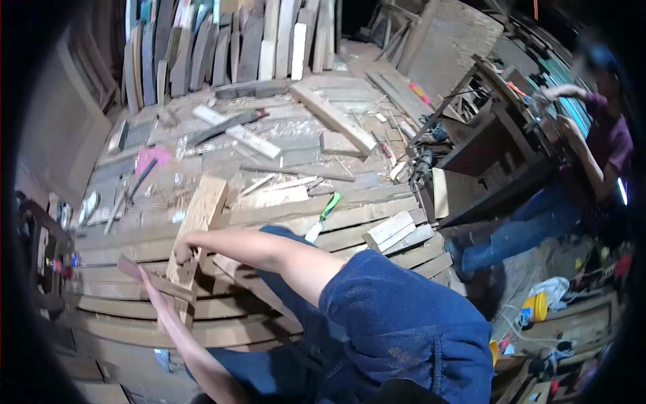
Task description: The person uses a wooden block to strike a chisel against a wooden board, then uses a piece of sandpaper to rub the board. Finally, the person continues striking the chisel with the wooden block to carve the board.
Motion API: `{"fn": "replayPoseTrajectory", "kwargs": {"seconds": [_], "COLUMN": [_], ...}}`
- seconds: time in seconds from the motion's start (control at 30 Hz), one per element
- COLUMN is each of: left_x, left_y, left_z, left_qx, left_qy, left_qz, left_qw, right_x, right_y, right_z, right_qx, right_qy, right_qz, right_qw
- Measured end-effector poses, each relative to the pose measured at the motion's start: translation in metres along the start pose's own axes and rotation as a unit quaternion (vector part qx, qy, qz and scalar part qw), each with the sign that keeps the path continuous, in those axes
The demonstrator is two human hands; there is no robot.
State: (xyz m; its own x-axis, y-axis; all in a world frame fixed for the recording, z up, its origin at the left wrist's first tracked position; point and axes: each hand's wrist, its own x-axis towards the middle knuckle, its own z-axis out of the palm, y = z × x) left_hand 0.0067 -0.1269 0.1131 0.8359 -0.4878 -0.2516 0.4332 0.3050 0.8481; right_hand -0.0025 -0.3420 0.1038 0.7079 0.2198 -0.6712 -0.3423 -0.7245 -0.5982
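Observation:
A long pale wooden plank [207, 202] lies across the slatted wooden floor in front of me, tilted toward the left. My right hand [184, 249] is closed around its edge near the middle, fingers curled and partly hidden. Below that, a shorter wooden strip [168, 285] crosses over the plank. My left hand [152, 288] holds this strip near its left end, most of the fingers hidden behind it. To the right of my right forearm lies a putty knife [328, 207] with a green and black handle.
Upright boards [222, 54] lean along the back. Loose timber [235, 131] and a hammer [142, 178] lie on the floor. At right, another person [592, 155] stands by a dark wooden frame [484, 148]. A yellow container [535, 307] sits at lower right.

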Motion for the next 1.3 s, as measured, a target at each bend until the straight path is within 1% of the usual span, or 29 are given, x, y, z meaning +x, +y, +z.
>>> {"fn": "replayPoseTrajectory", "kwargs": {"seconds": [0.03,0.07,0.1,0.2,0.23,0.3,0.33,0.4,0.47,0.53,0.57,0.6,0.63,0.67,0.7,0.73,0.77,0.8,0.83,0.87,0.9,0.93,1.0,1.03,1.13,1.17,1.23,1.27,1.3], "left_x": [-0.013,0.007,-0.001,0.011,0.011,0.007,0.003,-0.024,-0.021,-0.002,0.000,0.003,-0.005,-0.022,-0.029,-0.041,-0.045,-0.045,-0.020,-0.020,-0.029,-0.020,0.018,0.023,0.024,0.022,0.023,0.027,0.033], "left_y": [0.000,-0.013,-0.012,-0.025,-0.027,-0.032,-0.033,-0.020,-0.018,-0.029,-0.033,-0.034,-0.028,-0.022,-0.013,-0.006,0.001,0.009,-0.013,0.011,0.019,0.014,0.000,-0.013,-0.037,-0.041,-0.058,-0.072,-0.090], "left_z": [0.013,-0.006,0.010,0.023,0.026,0.034,0.042,0.074,0.074,0.062,0.068,0.069,0.061,0.074,0.080,0.077,0.078,0.079,0.046,0.046,0.042,0.027,-0.020,-0.038,-0.027,-0.027,-0.036,-0.045,-0.054], "left_qx": [0.000,0.006,0.012,-0.018,-0.007,0.003,0.004,0.019,0.041,0.074,0.067,0.058,0.048,-0.024,0.017,0.119,0.250,0.369,0.332,0.567,0.533,0.542,0.567,0.570,0.628,0.648,0.686,0.686,0.685], "left_qy": [0.044,0.025,0.004,-0.002,-0.007,-0.005,0.001,0.006,-0.007,-0.023,-0.046,-0.057,-0.051,-0.082,-0.104,-0.130,-0.166,-0.189,-0.268,-0.175,-0.145,-0.077,0.079,0.145,0.282,0.271,0.247,0.270,0.289], "left_qz": [0.022,0.021,0.067,0.049,0.040,0.030,0.031,0.044,0.033,0.031,-0.002,-0.034,-0.066,-0.091,-0.105,-0.106,-0.093,-0.074,-0.039,-0.061,-0.043,-0.018,0.017,0.043,0.016,0.010,0.000,0.028,0.056], "left_qw": [0.999,0.999,0.998,0.999,0.999,1.000,1.000,0.999,0.999,0.997,0.997,0.996,0.995,0.992,0.989,0.979,0.949,0.907,0.904,0.802,0.832,0.836,0.820,0.807,0.725,0.712,0.684,0.675,0.667], "right_x": [-0.025,-0.044,-0.065,-0.072,-0.086,-0.052,-0.034,-0.041,-0.061,-0.007,-0.025,-0.048,-0.063,-0.061,-0.106,-0.090,-0.120,-0.154,-0.095,-0.096,-0.074,-0.079,-0.060,-0.059,-0.069,-0.019,-0.045,-0.058,-0.061], "right_y": [0.006,0.003,-0.004,0.002,0.001,0.019,0.027,0.022,0.019,0.042,0.026,0.026,0.020,0.021,0.009,0.019,0.003,-0.010,0.030,0.035,0.053,0.050,0.063,0.059,0.056,0.097,0.072,0.057,0.053], "right_z": [0.005,0.008,0.011,0.027,0.030,0.040,0.043,0.045,0.049,0.046,0.044,0.044,0.051,0.053,0.048,0.050,0.049,0.037,0.037,0.028,0.023,0.020,0.015,0.025,0.019,0.025,0.022,0.025,0.027], "right_qx": [0.073,0.102,0.132,0.067,0.108,0.081,0.148,0.220,0.296,0.250,0.223,0.123,0.122,0.179,0.198,0.248,0.304,0.344,0.352,0.210,0.127,0.204,0.178,0.185,0.209,0.194,0.169,0.156,0.115], "right_qy": [0.013,0.015,0.016,0.044,0.030,0.025,-0.017,-0.011,-0.011,0.003,0.003,0.069,0.108,0.062,0.034,0.008,0.009,0.012,-0.011,0.154,0.222,0.225,0.294,0.297,0.279,0.320,0.299,0.289,0.323], "right_qz": [-0.038,-0.058,-0.078,-0.124,-0.109,-0.180,-0.162,-0.160,-0.177,-0.205,-0.220,-0.219,-0.222,-0.175,-0.154,-0.214,-0.138,-0.109,-0.150,-0.134,-0.158,-0.100,-0.067,-0.033,0.056,0.037,0.052,0.061,0.040], "right_qw": [0.997,0.993,0.988,0.989,0.988,0.980,0.975,0.962,0.939,0.946,0.950,0.965,0.961,0.966,0.967,0.945,0.943,0.932,0.924,0.956,0.954,0.947,0.937,0.936,0.936,0.927,0.938,0.942,0.938]}}
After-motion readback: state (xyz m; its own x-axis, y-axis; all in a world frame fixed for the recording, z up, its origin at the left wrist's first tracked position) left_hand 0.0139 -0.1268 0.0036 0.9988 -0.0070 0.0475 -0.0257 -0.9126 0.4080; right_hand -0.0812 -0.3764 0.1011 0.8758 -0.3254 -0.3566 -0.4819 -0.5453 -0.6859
